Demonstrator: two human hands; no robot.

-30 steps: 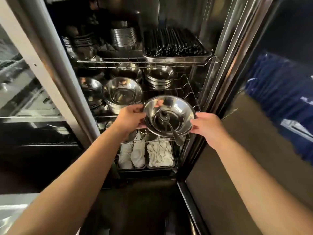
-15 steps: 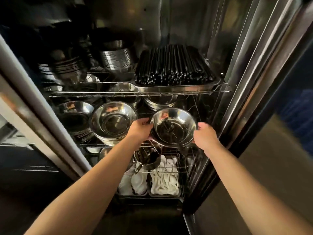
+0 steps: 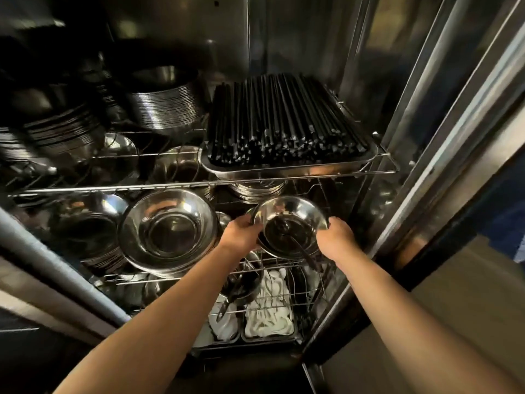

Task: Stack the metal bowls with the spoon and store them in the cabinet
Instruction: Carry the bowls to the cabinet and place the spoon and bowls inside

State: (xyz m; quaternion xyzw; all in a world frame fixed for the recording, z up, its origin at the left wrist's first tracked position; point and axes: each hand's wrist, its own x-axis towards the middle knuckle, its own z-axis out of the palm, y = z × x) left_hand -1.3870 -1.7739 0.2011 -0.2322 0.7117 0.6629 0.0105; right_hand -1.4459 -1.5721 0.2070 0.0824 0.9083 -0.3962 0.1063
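Observation:
I hold a small stack of shiny metal bowls (image 3: pixel 289 211) at the right end of the cabinet's middle wire shelf (image 3: pixel 181 280). My left hand (image 3: pixel 241 233) grips the stack's left rim and my right hand (image 3: pixel 336 237) grips its right rim. A dark spoon (image 3: pixel 301 245) lies in the top bowl, its handle sticking out over the near rim toward me. The stack sits level, just above or on the shelf wires; I cannot tell which.
A large metal bowl (image 3: pixel 167 231) on a stack stands left of mine, with more bowls (image 3: pixel 85 223) further left. Above, a tray of black chopsticks (image 3: pixel 284 123) and plate stacks (image 3: pixel 164 106) fill the upper shelf. White spoons (image 3: pixel 270 308) lie in bins below. The cabinet door frame (image 3: pixel 426 166) is close on the right.
Both hands have carried the bowl stack with the spoon forward into the cabinet, onto the right end of the middle shelf. My view has moved closer to the shelves.

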